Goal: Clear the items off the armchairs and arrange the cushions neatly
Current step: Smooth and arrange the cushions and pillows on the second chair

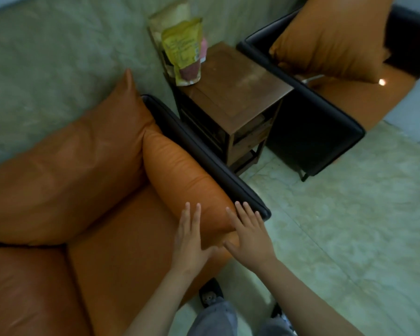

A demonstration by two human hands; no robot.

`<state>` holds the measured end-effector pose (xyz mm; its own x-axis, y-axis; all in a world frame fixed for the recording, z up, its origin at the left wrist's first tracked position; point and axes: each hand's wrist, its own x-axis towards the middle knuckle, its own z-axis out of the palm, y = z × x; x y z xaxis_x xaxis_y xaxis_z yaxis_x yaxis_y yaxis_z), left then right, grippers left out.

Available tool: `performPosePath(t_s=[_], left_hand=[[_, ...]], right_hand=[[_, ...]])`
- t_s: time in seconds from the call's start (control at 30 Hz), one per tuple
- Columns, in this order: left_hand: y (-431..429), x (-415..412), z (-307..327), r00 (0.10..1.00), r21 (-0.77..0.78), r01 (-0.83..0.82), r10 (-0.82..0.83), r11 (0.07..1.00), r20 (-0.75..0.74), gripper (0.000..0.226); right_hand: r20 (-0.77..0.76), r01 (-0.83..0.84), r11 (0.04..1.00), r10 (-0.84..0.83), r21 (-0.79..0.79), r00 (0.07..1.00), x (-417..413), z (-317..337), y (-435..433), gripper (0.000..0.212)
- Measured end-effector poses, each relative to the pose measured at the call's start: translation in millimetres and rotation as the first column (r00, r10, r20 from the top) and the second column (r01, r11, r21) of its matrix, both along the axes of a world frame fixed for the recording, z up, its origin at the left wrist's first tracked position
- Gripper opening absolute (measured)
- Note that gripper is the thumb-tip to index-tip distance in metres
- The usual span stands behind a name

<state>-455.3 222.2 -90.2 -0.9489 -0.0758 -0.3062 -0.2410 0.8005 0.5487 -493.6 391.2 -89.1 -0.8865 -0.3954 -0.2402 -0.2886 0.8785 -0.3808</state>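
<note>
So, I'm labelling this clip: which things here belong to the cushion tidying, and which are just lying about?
Job: side cushion under left hand and right hand; back cushion; near armchair; far armchair and its loose cushion.
Lying about: side table; yellow bag on it.

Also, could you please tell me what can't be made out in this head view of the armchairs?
Head view only:
- Far armchair: seat partly hidden by its orange cushion; top edge cuts it off.
- Yellow packet: print too blurred to read; the packets behind it are mostly hidden.
- Near armchair: left side cut off by the frame edge.
</note>
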Motion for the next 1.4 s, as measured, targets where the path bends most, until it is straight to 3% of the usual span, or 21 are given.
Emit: performPosePath(t_s=[0.3, 0.53, 0.67, 0.97, 1.17, 1.4], left_hand=[[66.6, 7.0, 56.1, 0.993, -0.153, 0.042, -0.058, 0.987, -0.099, 0.116], [184.7, -10.4, 89.0, 0.983, -0.158, 0.094, -0.117, 0.983, -0.142, 0.101], [266.9, -40.4, 97.3, 0.939, -0.202, 0.219, -0.263, 0.954, -0.221, 0.088], [424.4, -102.0, 110.9, 0.832, -0.299, 0.403, -0.483, 0.865, -0.274, 0.080], [482.0, -155.3, 107.1, 0.795, -0.327, 0.459, -0.546, 0.826, -0.262, 0.079], [525.0, -245.6, 109.4, 0.821, -0.315, 0.434, -0.515, 0.844, -0.248, 0.079]], right_hand=[[-0.121, -0.006, 0.999, 0.001, -0.047, 0.993, 1.5, 42.0, 85.6, 0.080], [-0.223, 0.031, 0.999, -0.035, -0.020, 0.974, -7.1, 69.0, 212.6, 0.079], [-0.318, 0.088, 0.996, -0.079, 0.014, 0.945, -19.2, 76.2, 295.8, 0.081], [-0.359, 0.349, 0.934, -0.303, 0.071, 0.883, -44.2, 99.0, 452.7, 0.082], [-0.383, 0.401, 0.905, -0.325, 0.139, 0.865, -84.8, 98.7, 519.5, 0.088], [-0.344, 0.412, 0.897, -0.341, 0.159, 0.875, -174.0, 97.7, 579.1, 0.097]])
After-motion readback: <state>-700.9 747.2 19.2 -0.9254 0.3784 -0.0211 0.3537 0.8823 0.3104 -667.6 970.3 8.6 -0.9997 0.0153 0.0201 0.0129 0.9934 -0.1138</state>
